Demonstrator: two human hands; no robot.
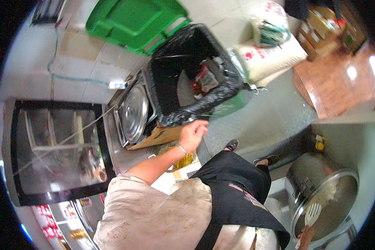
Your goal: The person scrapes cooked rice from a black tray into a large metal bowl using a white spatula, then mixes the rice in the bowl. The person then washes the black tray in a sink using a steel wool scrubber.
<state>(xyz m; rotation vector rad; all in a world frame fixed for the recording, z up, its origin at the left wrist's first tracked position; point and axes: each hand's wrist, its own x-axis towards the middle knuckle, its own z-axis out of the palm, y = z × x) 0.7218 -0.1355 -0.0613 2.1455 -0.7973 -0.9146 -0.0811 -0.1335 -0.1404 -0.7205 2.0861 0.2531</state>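
Note:
My left hand [194, 135], with a bracelet at the wrist, reaches out to the near rim of a lidded waste bin. It looks empty, its fingers loosely bent and slightly blurred. A black liner [168, 107] covers the rim, and discarded packaging [207, 76] lies inside. The green lid [137, 23] is swung back. Low on the other side, my right hand [306, 236] grips a pale slotted turner [313, 214]. The turner's head shows against a large round metal pot [340, 212], where whitish bits cling to the inner wall.
Beside the bin stand a round metal lid [136, 112] and a cardboard box [159, 137]. White sacks [268, 61] lie on the floor [262, 106] beyond. A brown wood-patterned surface [337, 81] is at the right, a dark-framed glass panel [59, 153] at the left. A cord [78, 78] runs to a power strip.

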